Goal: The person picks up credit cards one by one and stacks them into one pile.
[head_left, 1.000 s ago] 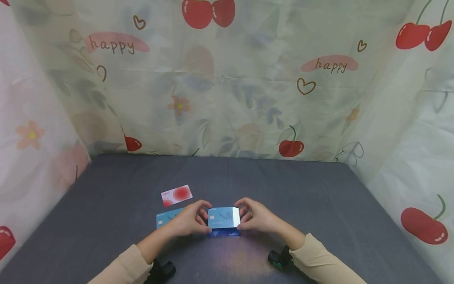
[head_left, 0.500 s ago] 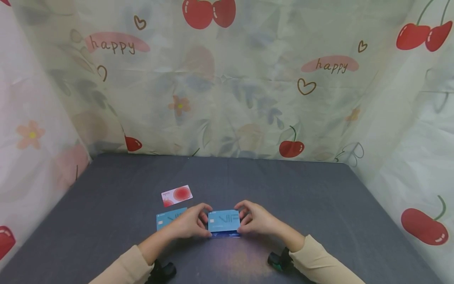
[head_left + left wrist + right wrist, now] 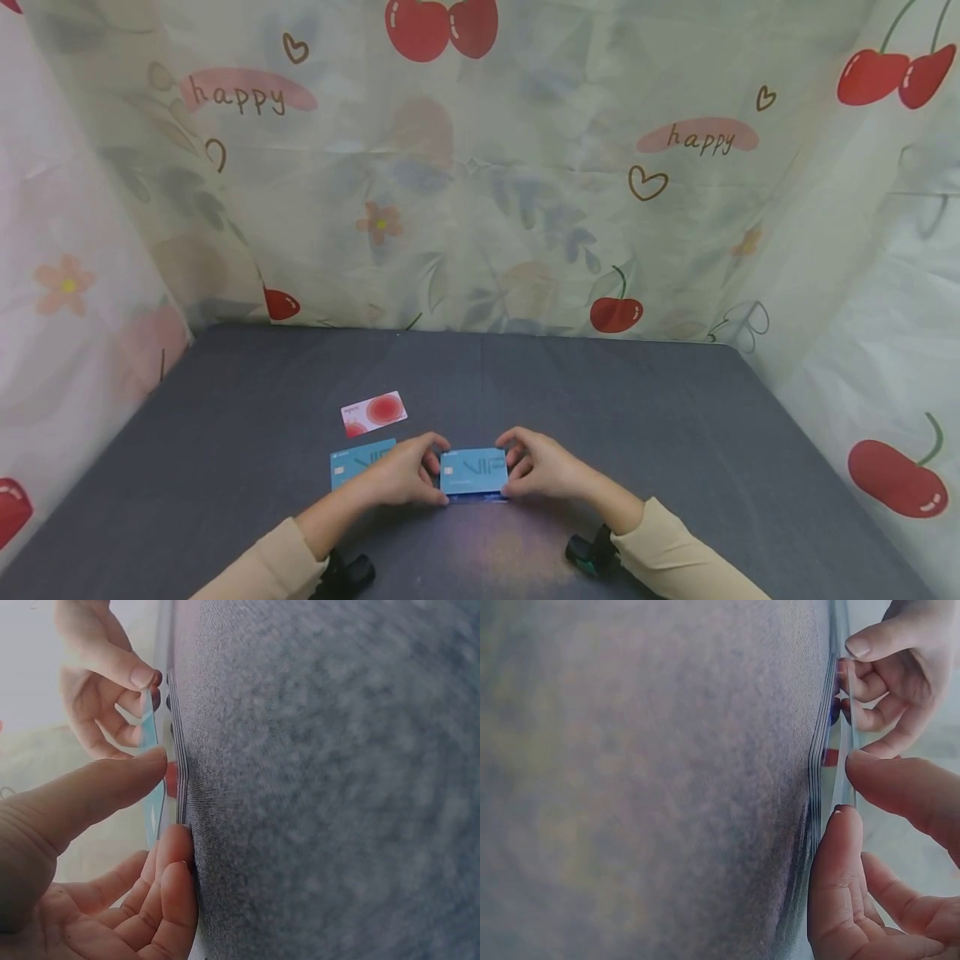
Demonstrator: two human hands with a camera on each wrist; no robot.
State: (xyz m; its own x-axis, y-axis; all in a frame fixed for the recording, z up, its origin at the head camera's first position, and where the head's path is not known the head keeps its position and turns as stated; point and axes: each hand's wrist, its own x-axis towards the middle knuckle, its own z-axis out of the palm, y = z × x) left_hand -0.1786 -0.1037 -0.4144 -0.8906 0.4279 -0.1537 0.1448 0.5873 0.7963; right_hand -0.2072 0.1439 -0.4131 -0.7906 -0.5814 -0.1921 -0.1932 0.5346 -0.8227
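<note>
A light blue bank card (image 3: pixel 474 472) with VIP lettering is pinched by its short edges between my two hands. My left hand (image 3: pixel 408 471) holds its left edge, and my right hand (image 3: pixel 542 467) its right edge, thumbs on the near side. Close beneath it lies a neat stack of cards (image 3: pixel 179 742), whose dark blue top card (image 3: pixel 477 498) shows only as a strip along the near side. Seen edge-on in the right wrist view, the held card (image 3: pixel 850 735) hangs just over the layered card edges (image 3: pixel 820 750), with a narrow gap between.
Left of the stack, a second light blue VIP card (image 3: pixel 352 461) lies partly hidden behind my left hand. A pink and red card (image 3: pixel 374 413) lies farther back on the dark grey table (image 3: pixel 637 417). A patterned curtain (image 3: pixel 480 208) encloses the back and sides.
Both hands have brought the light blue card slightly down toward me and the stack. The bright glare on its right end is gone, and less of the dark blue card shows below it.
</note>
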